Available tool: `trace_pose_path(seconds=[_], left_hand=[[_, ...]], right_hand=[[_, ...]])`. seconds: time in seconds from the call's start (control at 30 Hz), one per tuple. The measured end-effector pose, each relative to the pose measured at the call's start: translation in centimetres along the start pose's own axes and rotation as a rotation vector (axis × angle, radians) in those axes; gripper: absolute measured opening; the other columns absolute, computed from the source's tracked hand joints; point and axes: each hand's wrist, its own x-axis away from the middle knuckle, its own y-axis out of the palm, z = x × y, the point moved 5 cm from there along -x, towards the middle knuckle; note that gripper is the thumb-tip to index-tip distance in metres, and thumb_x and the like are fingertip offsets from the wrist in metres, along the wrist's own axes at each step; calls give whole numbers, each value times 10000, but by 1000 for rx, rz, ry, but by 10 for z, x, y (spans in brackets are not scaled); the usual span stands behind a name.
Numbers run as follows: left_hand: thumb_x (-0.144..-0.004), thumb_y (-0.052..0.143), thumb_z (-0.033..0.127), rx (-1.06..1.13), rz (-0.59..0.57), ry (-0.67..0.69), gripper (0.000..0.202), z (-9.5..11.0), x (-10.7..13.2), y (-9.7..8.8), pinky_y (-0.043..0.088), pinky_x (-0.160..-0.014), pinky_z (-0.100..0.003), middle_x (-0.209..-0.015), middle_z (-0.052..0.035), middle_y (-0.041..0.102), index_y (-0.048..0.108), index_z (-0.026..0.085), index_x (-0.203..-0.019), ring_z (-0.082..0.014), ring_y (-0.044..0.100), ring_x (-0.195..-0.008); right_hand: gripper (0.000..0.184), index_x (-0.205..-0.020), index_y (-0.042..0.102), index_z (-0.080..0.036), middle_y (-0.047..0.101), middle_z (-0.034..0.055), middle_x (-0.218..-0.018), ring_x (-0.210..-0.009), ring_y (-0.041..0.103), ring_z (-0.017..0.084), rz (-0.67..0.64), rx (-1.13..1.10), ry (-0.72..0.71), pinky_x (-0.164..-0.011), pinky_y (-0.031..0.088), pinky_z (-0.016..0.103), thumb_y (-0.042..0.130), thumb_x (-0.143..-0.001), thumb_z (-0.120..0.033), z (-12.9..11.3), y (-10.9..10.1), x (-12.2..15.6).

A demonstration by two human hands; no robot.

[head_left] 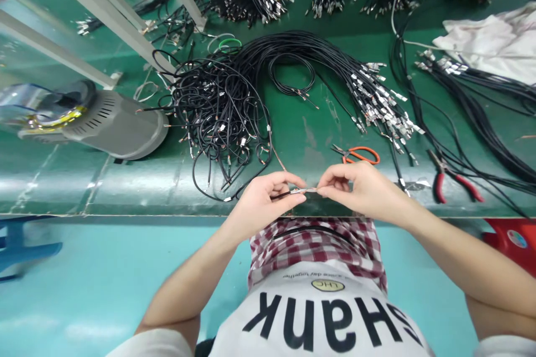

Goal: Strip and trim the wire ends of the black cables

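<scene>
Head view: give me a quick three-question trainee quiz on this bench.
1. True or false: the left hand and the right hand both pinch one thin cable.
2. Which tool lies nearest the right hand? A) red pliers B) orange snips C) a screwdriver
3. Fill in the blank: the big heap of black cables lies on a ____ bench mat.

Key: 1 true; 2 B; 3 green.

One left hand (262, 203) and one right hand (360, 189) pinch one black cable (288, 194). The counter (125, 189) carries two pairs of pliers, one orange-handled pliers (359, 155), one red-handled pliers (454, 185), and one white cloth (486, 42).
</scene>
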Motion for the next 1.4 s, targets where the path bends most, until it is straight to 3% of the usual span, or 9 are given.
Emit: trace_pose_path(seconds=[0.17, 0.37, 0.53, 0.67, 0.83, 1.03, 1.2, 1.4], left_hand=[[-804, 753, 326, 32, 67, 43, 315, 0, -2, 4, 358, -585, -188, -664, 32, 473, 716, 146, -1060, -72, 425, -609], [-775, 792, 325, 73, 87, 57, 313, -2, -2, 9, 372, -537, -183, -702, -4, 613, 733, 134, -1017, -70, 482, -586], [-805, 772, 313, 186, 153, 51, 194, -7, -4, 6, 535, -743, -223, -877, -70, 753, 761, 132, -876, -144, 679, -789], [-794, 792, 316, 279, 181, 43, 206, -13, -5, 5, 531, -703, -207, -845, -56, 741, 741, 133, -876, -125, 667, -745], [-799, 792, 292, 322, 185, 49, 192, -17, -5, 5, 484, -618, -177, -777, -36, 699, 734, 130, -886, -85, 595, -655], [-795, 799, 238, 371, 193, 95, 146, -19, -5, 4, 457, -620, -145, -780, -12, 673, 728, 171, -904, -64, 569, -672], [-796, 798, 219, 364, 222, 112, 144, -17, -4, -4, 469, -655, -142, -815, -10, 673, 717, 189, -912, -66, 585, -711], [-784, 802, 211, 347, 266, 125, 151, -12, -4, -17, 472, -657, -168, -859, -31, 682, 719, 172, -904, -90, 604, -746]], right_hand=[[160, -890, 700, -191, 655, -16, -732, -649, 537, 111, -7, -24, 11, -618, 415, 236, 608, -915, -319, 2, -1, 2], [151, -876, 706, -181, 658, -11, -729, -649, 545, 110, -5, -69, 27, -605, 422, 226, 615, -903, -299, 5, 1, 2], [164, -874, 703, -182, 675, -11, -760, -668, 565, 107, -37, -137, 52, -621, 440, 225, 624, -907, -322, 8, 5, 2], [184, -921, 701, -173, 700, 3, -796, -699, 597, 115, -65, -231, 71, -643, 469, 227, 654, -897, -350, 11, 10, 1], [295, -1127, 694, -193, 707, 0, -799, -698, 612, 120, -32, -269, 77, -645, 478, 235, 682, -884, -359, 14, 12, 0], [212, -973, 760, -206, 718, 0, -814, -714, 615, 121, -16, -257, 88, -636, 474, 225, 685, -880, -381, 15, 11, 1], [225, -1009, 755, -226, 663, -23, -743, -654, 554, 101, -35, -190, 64, -568, 416, 211, 738, -833, -367, 20, 11, 1], [231, -1050, 736, -245, 679, -30, -803, -685, 563, 100, -79, -98, 37, -622, 421, 219, 736, -823, -291, 26, 10, 2]])
